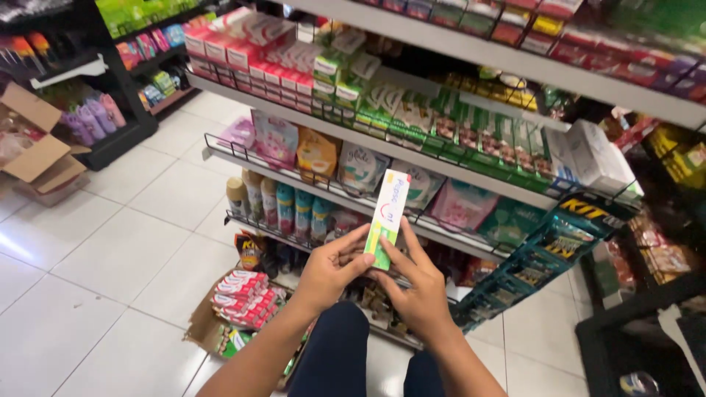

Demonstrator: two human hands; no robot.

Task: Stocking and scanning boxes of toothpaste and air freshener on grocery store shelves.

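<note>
I hold a long white and green toothpaste box [387, 217] upright in front of me. My left hand [334, 267] grips its lower end from the left, and my right hand [417, 283] holds it from the right with fingers spread along its side. Straight ahead is a shop shelf unit [441, 176] stocked with boxes and pouches. My dark-trousered knee [334, 353] shows below my hands.
An open cardboard carton [243, 301] of red and white toothpaste boxes sits on the white tiled floor at the shelf's foot. Spray cans [279, 202] line a lower shelf. Another open carton [33, 143] lies at far left beside a dark rack. A hanging strip of packets [544, 250] leans at right.
</note>
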